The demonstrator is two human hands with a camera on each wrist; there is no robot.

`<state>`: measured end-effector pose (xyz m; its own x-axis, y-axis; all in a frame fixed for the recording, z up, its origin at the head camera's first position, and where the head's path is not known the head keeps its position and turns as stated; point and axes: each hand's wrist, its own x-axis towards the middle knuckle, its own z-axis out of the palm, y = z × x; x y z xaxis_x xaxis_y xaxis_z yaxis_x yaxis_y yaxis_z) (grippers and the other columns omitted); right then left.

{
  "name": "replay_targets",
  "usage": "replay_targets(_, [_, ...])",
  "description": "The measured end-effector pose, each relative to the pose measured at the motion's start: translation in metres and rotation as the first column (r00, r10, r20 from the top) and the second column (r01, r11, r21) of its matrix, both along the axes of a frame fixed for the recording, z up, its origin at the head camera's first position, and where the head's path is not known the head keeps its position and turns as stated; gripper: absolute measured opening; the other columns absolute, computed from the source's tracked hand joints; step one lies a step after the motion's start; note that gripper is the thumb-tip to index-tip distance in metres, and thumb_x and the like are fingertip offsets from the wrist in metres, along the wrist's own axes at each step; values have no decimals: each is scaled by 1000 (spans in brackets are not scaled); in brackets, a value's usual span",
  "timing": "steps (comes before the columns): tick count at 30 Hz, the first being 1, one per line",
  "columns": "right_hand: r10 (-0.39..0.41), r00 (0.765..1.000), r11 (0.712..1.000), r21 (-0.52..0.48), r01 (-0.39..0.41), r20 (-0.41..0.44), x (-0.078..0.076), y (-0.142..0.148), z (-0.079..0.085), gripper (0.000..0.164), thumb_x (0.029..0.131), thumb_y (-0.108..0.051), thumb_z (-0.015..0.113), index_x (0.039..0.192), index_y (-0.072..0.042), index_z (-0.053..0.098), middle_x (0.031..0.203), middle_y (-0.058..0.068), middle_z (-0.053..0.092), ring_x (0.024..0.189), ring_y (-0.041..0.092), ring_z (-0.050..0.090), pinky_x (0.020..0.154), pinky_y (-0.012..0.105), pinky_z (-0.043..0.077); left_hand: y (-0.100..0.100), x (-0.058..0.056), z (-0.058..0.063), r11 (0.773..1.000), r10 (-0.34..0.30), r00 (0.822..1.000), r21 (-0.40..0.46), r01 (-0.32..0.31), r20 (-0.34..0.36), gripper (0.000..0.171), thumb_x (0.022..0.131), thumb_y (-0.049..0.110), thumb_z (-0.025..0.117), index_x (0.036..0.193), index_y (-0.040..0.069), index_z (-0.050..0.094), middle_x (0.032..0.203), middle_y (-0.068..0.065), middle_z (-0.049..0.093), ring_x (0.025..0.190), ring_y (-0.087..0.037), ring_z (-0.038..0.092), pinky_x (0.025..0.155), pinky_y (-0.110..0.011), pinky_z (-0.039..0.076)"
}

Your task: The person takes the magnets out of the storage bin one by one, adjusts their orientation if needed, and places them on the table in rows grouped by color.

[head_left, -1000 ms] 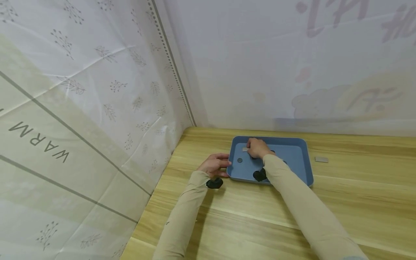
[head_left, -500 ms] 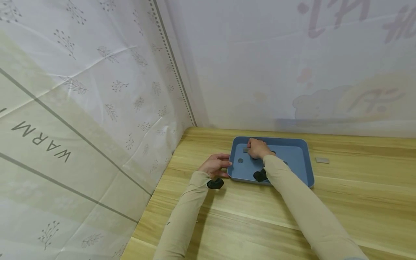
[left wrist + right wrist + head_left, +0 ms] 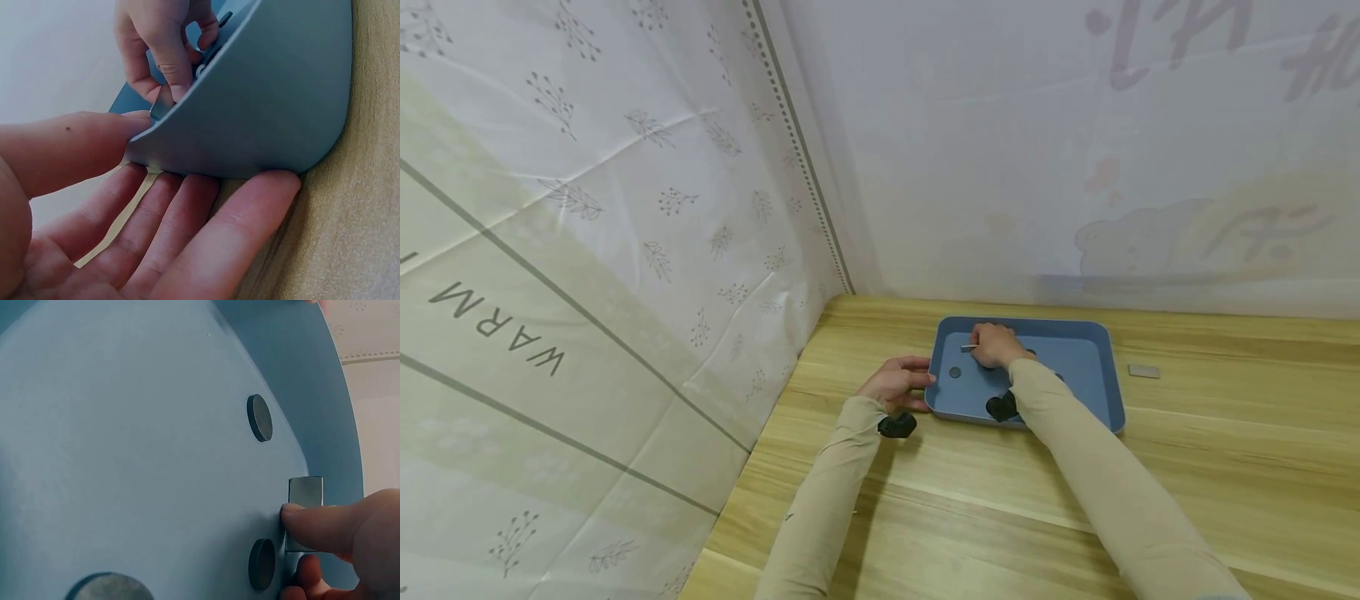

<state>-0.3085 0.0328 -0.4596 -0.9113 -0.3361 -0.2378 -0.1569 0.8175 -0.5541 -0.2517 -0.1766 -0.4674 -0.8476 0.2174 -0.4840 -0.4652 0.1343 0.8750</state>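
Note:
A shallow blue tray (image 3: pixel 1108 375) lies on the wooden table. My left hand (image 3: pixel 893 383) holds it at the left end, the thumb over the rim and the fingers against the outer wall (image 3: pixel 250 112). Inside, my right hand (image 3: pixel 996 346) pinches a small silvery rectangular plate (image 3: pixel 306 490) between thumb and fingers, close to the tray's side wall. The plate stands tilted on edge in the head view. Several dark grey round discs lie in the tray, among them one disc (image 3: pixel 259 417) apart from the hand and another disc (image 3: pixel 262 564) near the fingertips.
A second silvery rectangular plate (image 3: pixel 1144 371) lies on the table (image 3: pixel 1240 450) to the right of the tray. Patterned cloth (image 3: pixel 715 167) hangs along the left side, and a pale cloth backdrop (image 3: pixel 955 167) rises behind the table. A black wrist strap part (image 3: pixel 1002 407) sits over the tray's front edge.
The plate in my right hand has turned from lying nearly flat to showing its thin edge. My left hand stays on the tray, and the discs have not visibly moved.

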Motion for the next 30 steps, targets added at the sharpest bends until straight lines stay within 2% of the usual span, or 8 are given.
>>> replay_targets(12, [20, 999, 999, -28, -21, -49, 0, 5, -1, 13, 94, -12, 57, 99, -1, 61, 98, 16, 63, 86, 31, 53, 97, 51, 36, 2, 0, 1, 1000, 8, 1000, 4, -8, -3, 46, 89, 2, 65, 134, 3, 55, 121, -17, 63, 97, -22, 66, 67, -39, 60])
replay_targets(16, [17, 999, 998, -53, -19, -38, 1, 8, 0, 14, 94, -12, 57, 100, -1, 61, 99, 17, 63, 85, 30, 53, 88, 47, 42, 2, 0, 0, 1000, 6, 1000, 4, -6, -5, 46, 89, 2, 65, 134, 3, 55, 122, -18, 62, 96, -22, 66, 67, -39, 60])
replay_targets(20, [18, 1000, 993, -114, -21, -25, 1, 12, -1, 14, 94, -14, 57, 99, -2, 61, 98, 17, 64, 82, 28, 53, 74, 41, 46, 2, 1, 1, 1000, 6, 1000, 4, -6, -6, 47, 89, 3, 65, 134, 3, 54, 123, -19, 62, 96, -22, 66, 67, -38, 60])
replay_targets(30, [-37, 999, 976, -213, 41, 22, 2, 18, 1, 19, 97, -17, 54, 106, -2, 61, 111, 19, 60, 90, 29, 53, 77, 41, 44, 1, 1, 1, 1000, 11, 1000, 0, -11, -5, 46, 90, 2, 65, 134, 3, 54, 121, -19, 62, 95, -23, 66, 68, -39, 60])
